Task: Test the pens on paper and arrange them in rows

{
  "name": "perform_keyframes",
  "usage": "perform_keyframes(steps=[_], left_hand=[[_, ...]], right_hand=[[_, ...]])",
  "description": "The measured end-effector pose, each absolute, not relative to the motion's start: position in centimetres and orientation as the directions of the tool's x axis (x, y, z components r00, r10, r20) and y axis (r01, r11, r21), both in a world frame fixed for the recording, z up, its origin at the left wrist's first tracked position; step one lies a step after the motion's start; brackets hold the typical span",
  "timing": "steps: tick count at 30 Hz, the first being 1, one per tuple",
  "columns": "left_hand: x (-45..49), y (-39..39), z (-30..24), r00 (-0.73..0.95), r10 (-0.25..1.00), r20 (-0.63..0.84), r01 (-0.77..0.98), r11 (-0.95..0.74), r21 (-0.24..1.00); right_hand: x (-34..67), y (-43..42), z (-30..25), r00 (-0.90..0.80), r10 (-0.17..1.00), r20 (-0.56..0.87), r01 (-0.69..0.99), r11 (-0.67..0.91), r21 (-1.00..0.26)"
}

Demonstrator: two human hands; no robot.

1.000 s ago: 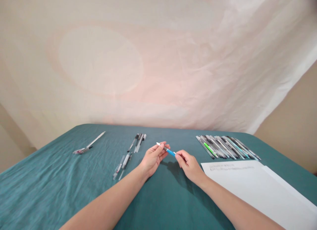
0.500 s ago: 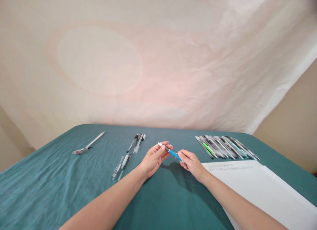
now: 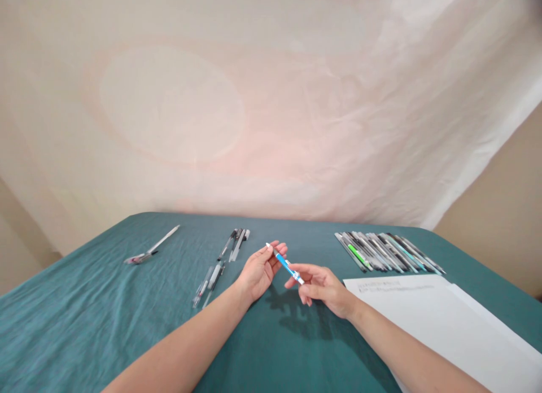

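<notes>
A blue pen (image 3: 282,263) with a grey grip and a white tip is held aslant above the table in the middle. My left hand (image 3: 259,273) pinches it near the tip between thumb and fingers. Around the pen's white clip end is my right hand (image 3: 319,288), its fingers loosely spread and thumb apart from them. The index finger lies close by the clip; whether it touches cannot be made out.
Many pens lie in a row (image 3: 383,252) at the right, one bright green. White paper sheets (image 3: 432,319) with faint writing lie before them. Left of my hands are two small pen groups (image 3: 234,244) (image 3: 208,284). Farther left lie a few more pens (image 3: 146,252) on the green cloth (image 3: 105,319).
My right hand has loosened from the pen's back end and its fingers have spread. The pen has turned to show its clip and dips more steeply. My left hand keeps its pinch.
</notes>
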State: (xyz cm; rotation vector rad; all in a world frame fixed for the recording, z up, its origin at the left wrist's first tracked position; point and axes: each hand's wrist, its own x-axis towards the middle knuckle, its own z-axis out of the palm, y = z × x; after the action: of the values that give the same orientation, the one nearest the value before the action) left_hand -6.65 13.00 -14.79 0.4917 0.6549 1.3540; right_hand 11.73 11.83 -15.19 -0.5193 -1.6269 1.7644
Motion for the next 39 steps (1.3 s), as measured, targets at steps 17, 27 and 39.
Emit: perform_keyframes(steps=[17, 27, 39], left_hand=[[-6.8, 12.8, -14.7, 0.177, 0.978, -0.109, -0.709, 0.204, 0.675], [-6.0, 11.9, -14.0, 0.267, 0.96, -0.083, -0.675, 0.248, 0.695], [-4.0, 10.2, -14.3, 0.474, 0.88, 0.019, -0.031, -0.005, 0.999]], right_hand=[[11.4, 11.9, -15.9, -0.657, 0.752, 0.058, -0.057, 0.028, -0.998], [11.0, 11.3, -14.9, -0.604, 0.762, 0.231, -0.153, 0.173, -0.973], [14.4, 12.9, -10.4, -0.158, 0.882, 0.444, 0.275, 0.471, -0.838]])
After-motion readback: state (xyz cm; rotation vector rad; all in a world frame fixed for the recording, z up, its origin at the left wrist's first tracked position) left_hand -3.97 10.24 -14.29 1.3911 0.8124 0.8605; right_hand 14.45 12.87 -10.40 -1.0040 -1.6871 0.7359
